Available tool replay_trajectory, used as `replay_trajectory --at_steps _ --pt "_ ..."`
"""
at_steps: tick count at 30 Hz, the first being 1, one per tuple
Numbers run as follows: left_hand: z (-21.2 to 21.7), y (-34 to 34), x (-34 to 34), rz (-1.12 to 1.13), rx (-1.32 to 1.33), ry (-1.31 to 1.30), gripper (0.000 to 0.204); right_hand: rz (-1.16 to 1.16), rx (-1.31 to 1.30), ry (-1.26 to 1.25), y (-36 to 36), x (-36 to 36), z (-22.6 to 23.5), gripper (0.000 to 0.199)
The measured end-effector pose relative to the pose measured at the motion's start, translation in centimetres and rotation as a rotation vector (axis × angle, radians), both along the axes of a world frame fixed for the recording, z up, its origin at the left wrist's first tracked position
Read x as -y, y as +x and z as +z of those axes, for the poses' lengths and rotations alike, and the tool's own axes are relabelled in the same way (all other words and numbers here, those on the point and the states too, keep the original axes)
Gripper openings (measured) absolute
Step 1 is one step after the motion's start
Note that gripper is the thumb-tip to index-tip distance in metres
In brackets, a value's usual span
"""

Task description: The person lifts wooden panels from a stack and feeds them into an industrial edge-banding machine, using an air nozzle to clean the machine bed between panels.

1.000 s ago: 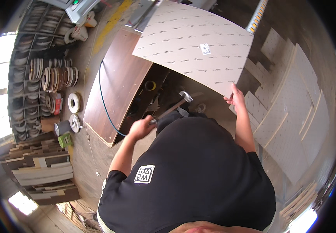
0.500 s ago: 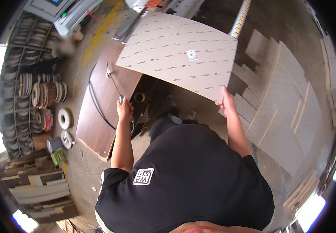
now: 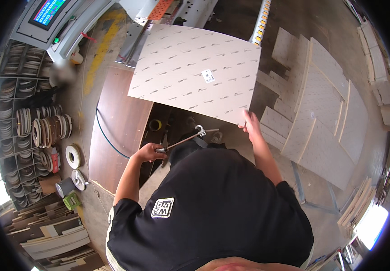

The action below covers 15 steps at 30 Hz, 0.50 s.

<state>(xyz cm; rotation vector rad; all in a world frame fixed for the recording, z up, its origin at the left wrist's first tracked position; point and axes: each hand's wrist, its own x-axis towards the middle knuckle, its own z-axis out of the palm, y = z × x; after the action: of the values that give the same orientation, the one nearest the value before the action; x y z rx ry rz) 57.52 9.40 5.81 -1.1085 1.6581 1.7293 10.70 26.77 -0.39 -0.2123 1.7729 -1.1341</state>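
A pale rectangular panel [image 3: 181,67] with rows of dark print and a small white label [image 3: 208,76] lies in front of me, its far side by the machine. My right hand [image 3: 252,126] is closed on the panel's near right corner, thumb on top. In my left hand [image 3: 149,152] is what looks like an air blow gun [image 3: 180,143], a thin rod with a metal grip and a pale hook-shaped piece near its tip. The rod points right, just in front of my body and apart from the panel. A blue hose [image 3: 109,141] runs toward my left forearm, where its end is hidden.
Left of the panel is a brown wood-grain board [image 3: 113,117]. A yellow tape roll [image 3: 155,125] sits below it. The machine's control screen [image 3: 48,12] is at the far left, above racks of edge-band rolls [image 3: 53,131]. Pale panels [image 3: 316,104] are stacked on the right.
My left hand has swung the blow gun from pointing away over the brown board to pointing right near my body. My right hand keeps its hold; the whole view has shifted somewhat.
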Motion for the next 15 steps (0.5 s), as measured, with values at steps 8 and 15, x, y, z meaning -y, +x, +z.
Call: replay_trajectory --at_steps 8,15 --pt "-1.9 -2.0 1.1 0.826 -0.208 -0.192 0.021 0.499 -0.814 0.017 1.7 -0.4 0.9 0.108" --pt "-4.1 -8.8 2.5 1.099 -0.433 0.006 0.025 0.495 -0.851 0.067 4.6 1.4 1.3 0.106"
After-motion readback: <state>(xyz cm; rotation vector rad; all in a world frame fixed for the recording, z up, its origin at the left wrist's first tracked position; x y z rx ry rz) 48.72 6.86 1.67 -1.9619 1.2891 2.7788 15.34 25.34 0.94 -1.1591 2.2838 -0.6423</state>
